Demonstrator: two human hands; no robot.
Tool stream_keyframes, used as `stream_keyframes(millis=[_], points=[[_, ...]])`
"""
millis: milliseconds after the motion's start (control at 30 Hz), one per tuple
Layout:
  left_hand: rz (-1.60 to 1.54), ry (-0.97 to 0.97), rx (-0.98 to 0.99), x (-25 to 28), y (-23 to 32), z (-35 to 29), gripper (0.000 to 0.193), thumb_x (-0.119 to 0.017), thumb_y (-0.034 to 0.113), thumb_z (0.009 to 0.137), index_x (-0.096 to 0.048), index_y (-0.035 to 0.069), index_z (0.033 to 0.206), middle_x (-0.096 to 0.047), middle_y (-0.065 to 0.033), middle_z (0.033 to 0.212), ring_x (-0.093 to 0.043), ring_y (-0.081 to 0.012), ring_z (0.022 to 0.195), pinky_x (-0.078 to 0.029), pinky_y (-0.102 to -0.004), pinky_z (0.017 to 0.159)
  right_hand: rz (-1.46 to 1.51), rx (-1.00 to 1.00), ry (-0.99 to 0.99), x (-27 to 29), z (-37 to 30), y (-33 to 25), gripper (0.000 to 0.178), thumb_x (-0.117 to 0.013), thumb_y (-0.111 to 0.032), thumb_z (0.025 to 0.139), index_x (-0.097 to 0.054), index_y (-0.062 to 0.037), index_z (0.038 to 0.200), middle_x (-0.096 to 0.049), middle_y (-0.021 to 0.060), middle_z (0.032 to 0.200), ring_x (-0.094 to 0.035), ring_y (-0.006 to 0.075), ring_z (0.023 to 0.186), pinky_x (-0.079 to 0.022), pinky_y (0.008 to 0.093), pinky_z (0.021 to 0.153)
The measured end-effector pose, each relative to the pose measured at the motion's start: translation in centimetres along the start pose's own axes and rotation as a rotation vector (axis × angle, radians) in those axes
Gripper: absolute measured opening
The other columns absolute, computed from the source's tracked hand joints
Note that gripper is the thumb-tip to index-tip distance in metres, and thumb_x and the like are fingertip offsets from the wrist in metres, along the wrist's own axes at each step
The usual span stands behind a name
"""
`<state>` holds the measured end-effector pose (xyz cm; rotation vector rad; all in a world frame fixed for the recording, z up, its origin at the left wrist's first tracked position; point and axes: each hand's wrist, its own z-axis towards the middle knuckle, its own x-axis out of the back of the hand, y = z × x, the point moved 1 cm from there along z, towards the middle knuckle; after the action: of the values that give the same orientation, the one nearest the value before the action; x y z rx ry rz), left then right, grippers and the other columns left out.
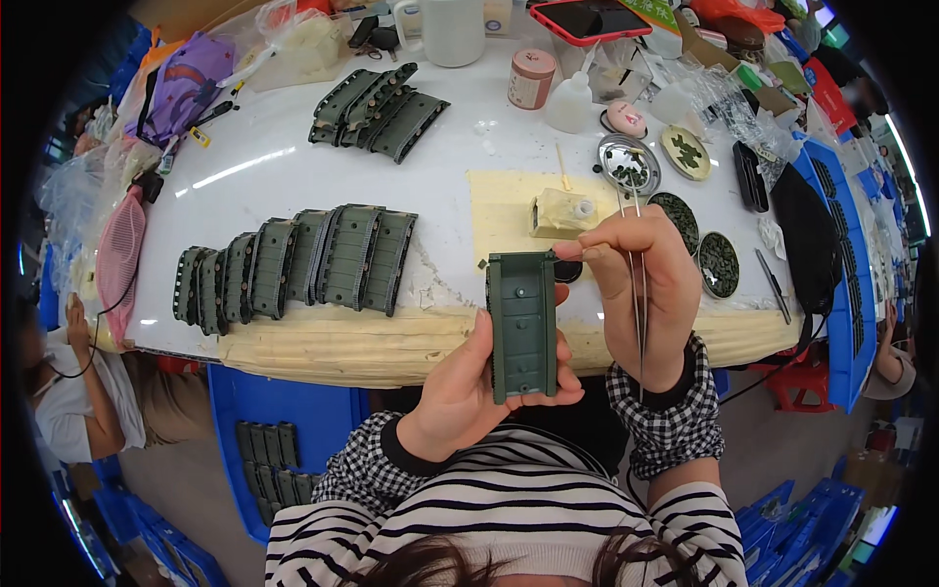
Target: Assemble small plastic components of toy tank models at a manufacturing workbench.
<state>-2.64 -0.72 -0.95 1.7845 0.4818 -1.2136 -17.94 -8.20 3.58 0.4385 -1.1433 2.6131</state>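
Observation:
My left hand [458, 382] is closed round the sides of a dark green plastic tray-shaped part [523, 328], held upright with its hollow face showing. My right hand [650, 279] holds metal tweezers [641, 338] against its palm, prongs pointing away from me. Its thumb and forefinger are pinched at the part's upper right corner; whether a small piece is between them I cannot make out. Just beyond stands a small bottle wrapped in yellowish tape [562, 213]. Small green pieces lie in a metal dish [653, 168] and in round containers, one of them a dark tin [719, 264].
Similar green parts stand in a leaning row [328, 259] at left; another stack [377, 112] lies farther back. A white mug [452, 34], pink jar [531, 78] and squeeze bottle [572, 103] stand behind. Blue bins flank the table, one [230, 421] holding green parts.

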Motion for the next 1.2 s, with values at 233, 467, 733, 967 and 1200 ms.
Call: stream_keyframes(millis=[233,467,733,967,1200], points=[[-0.001,-0.002,-0.009,0.2,-0.2,0.0,0.074,-0.02,0.058,0.098,-0.015,0.003,0.148,-0.053,-0.0102,0.109,-0.06,-0.0238,0.097,-0.051,-0.0454,0.091,-0.042,0.059,-0.006,-0.1,0.1,-0.1,0.014,-0.072,0.0,0.078,-0.062,-0.002,0.087,-0.056,0.006,0.072,-0.051,0.0168,0.061,-0.041,0.0262,0.055],[0.014,0.011,-0.011,0.3,0.0,0.0,0.074,-0.021,0.057,0.098,-0.016,0.002,0.147,-0.053,-0.0116,0.11,-0.062,-0.0246,0.096,-0.052,-0.0446,0.09,0.008,0.029,0.012,-0.2,0.0,0.3,0.013,-0.072,0.0,0.078,-0.062,-0.002,0.086,-0.057,0.0076,0.074,-0.053,0.0178,0.062,-0.042,0.0272,0.055],[0.308,0.118,-0.18,0.1,0.3,-0.9,0.07,-0.047,0.047,0.096,-0.024,0.001,0.142,-0.056,-0.0133,0.1,-0.065,-0.0251,0.092,-0.055,-0.0405,0.084,-0.343,0.012,0.137,0.9,1.3,2.4,0.013,-0.071,0.002,0.077,-0.062,-0.0008,0.086,-0.06,0.0104,0.077,-0.058,0.0233,0.063,-0.046,0.0297,0.058],[0.342,0.23,-0.17,1.1,0.8,-1.4,0.07,-0.076,0.031,0.08,-0.035,0.001,0.128,-0.057,-0.0122,0.096,-0.068,-0.0225,0.078,-0.059,-0.033,0.068,-0.482,0.087,-0.069,1.3,0.5,3.6,0.026,-0.066,-0.004,0.084,-0.061,-0.0007,0.109,-0.064,0.0162,0.095,-0.063,0.0327,0.078,-0.05,0.0362,0.067],[0.289,0.232,-0.171,0.8,1.6,-1.4,0.043,-0.053,0.016,0.097,-0.03,0.005,0.132,-0.06,-0.0188,0.111,-0.067,-0.0212,0.085,-0.057,-0.0331,0.076,-0.519,-0.219,-0.012,8.1,-0.5,3.9,0.02,-0.052,0.002,0.089,-0.06,-0.0002,0.108,-0.059,0.0147,0.1,-0.06,0.0279,0.076,-0.048,0.0325,0.066]])
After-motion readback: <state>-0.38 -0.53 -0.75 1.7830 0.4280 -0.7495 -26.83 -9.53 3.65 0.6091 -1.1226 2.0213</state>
